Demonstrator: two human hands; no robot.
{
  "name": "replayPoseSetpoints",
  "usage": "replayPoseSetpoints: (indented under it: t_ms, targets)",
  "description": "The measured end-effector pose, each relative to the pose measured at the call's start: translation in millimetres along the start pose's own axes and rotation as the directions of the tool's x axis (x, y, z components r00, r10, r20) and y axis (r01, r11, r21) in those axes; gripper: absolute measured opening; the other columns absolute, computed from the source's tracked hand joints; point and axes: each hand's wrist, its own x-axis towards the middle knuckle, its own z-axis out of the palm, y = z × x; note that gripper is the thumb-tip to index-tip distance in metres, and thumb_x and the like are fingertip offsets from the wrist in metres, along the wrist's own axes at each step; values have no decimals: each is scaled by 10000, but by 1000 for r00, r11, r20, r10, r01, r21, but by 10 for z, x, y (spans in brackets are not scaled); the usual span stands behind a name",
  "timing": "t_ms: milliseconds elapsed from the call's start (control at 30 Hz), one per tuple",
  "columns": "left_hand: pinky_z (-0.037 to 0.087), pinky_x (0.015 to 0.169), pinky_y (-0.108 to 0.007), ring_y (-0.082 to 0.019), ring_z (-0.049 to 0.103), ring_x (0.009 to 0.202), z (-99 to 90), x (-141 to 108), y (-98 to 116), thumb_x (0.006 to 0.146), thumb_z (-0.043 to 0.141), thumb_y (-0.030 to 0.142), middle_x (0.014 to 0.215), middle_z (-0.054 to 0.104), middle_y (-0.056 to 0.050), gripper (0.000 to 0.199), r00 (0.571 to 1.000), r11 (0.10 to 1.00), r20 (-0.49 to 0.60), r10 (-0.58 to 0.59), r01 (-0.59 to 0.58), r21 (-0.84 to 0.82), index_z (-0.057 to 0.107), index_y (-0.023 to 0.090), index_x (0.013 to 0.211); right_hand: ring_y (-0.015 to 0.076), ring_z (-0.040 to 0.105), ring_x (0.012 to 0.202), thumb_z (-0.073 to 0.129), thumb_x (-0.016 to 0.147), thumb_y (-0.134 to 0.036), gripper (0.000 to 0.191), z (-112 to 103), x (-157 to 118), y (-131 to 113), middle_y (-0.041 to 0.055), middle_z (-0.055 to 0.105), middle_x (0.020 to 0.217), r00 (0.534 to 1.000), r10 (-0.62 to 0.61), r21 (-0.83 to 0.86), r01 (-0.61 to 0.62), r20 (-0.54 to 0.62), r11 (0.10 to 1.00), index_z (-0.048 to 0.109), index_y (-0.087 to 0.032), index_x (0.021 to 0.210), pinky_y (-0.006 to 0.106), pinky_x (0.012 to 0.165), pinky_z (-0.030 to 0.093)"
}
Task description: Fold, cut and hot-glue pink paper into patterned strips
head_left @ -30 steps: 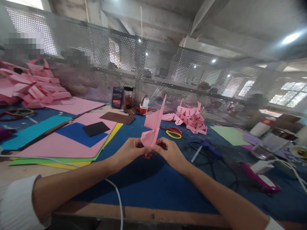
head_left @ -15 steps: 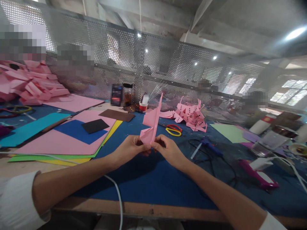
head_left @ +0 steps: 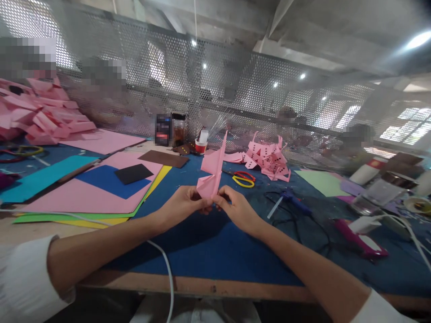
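blue-topped table (head_left: 202, 255) sits higher in view than one second ago, more grey cloth (head_left: 208, 314) showing past its edge at 6 o'clock. large pink sheet (head_left: 101, 204) at 9 o'clock, unmoved. left hand (head_left: 182, 204) and right hand (head_left: 237, 208) as before, thumbs and fingers pinching base of folded pink paper (head_left: 211, 179), held up between them, now slightly more upright. scissors (head_left: 244, 183) at 2 o'clock, same spot.

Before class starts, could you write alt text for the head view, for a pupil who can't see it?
A person's left hand and right hand hold folded pink paper roughly upright above a blue surface. Coloured sheets lie to the left, scissors and dotted pink pieces beyond, a blue glue gun to the right.
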Motion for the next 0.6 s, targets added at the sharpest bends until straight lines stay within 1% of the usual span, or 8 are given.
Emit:
replayPoseSetpoints:
  t_ms: [67,167,233,300,367,467,533,600]
  targets:
    - [537,667,-272,-167,654,664,-9,9,2,754,746,425,716,731,-33,274,1000,1000,12,25,-25,-4,720,152,754,154,620,745,530,989,-469,283,-8,9,9,-11,639,782,1000,16,52,-17,24,998,577,-211,882,277,720,466]
    - [498,663,-249,-150,622,667,-20,13,26,783,708,377,693,695,-15,229,998,998,17,57,-57,9,701,154,731,152,641,762,499,1002,-469,291,-4,17,16,0,663,823,1000,23,102,-25,21,994,597,-210,912,279,743,488]
    - [486,666,-247,-149,614,667,-19,6,43,784,693,354,676,675,-11,218,999,998,6,54,-54,23,683,153,700,155,649,768,529,987,-470,279,6,20,16,6,669,833,1000,28,122,-29,10,992,603,-206,935,281,745,499]
    - [489,671,-252,-149,613,669,-10,-2,48,775,693,346,688,674,-13,206,999,999,2,36,-36,17,682,150,710,158,654,768,565,966,-465,263,15,25,12,8,666,838,999,36,159,-35,-5,987,600,-205,953,285,744,511]
    - [497,677,-256,-148,613,669,-1,-8,41,769,700,340,703,677,-12,195,1000,1000,17,25,-25,-4,692,147,745,159,652,752,575,957,-461,258,16,33,8,6,656,820,999,38,187,-33,-26,982,596,-205,935,291,739,520]
    - [507,688,-261,-150,619,677,7,-6,16,783,698,340,712,682,-12,199,997,999,63,38,-36,-27,704,142,795,157,641,724,579,953,-449,258,5,40,8,-1,642,772,998,26,172,-15,-62,985,591,-205,869,294,731,517]
    - [513,718,-264,-155,634,722,6,-2,-2,786,711,339,775,709,-21,209,994,998,98,49,-45,-43,716,141,854,156,637,716,580,955,-439,254,-2,39,13,-2,640,766,996,18,164,-4,-86,986,589,-205,856,291,723,514]
    - [515,774,-266,-167,655,821,4,2,-17,767,749,325,908,740,-34,256,990,996,126,57,-48,-73,726,150,953,153,636,712,578,959,-427,245,-9,36,21,0,642,769,994,13,157,4,-110,988,594,-203,863,287,714,513]
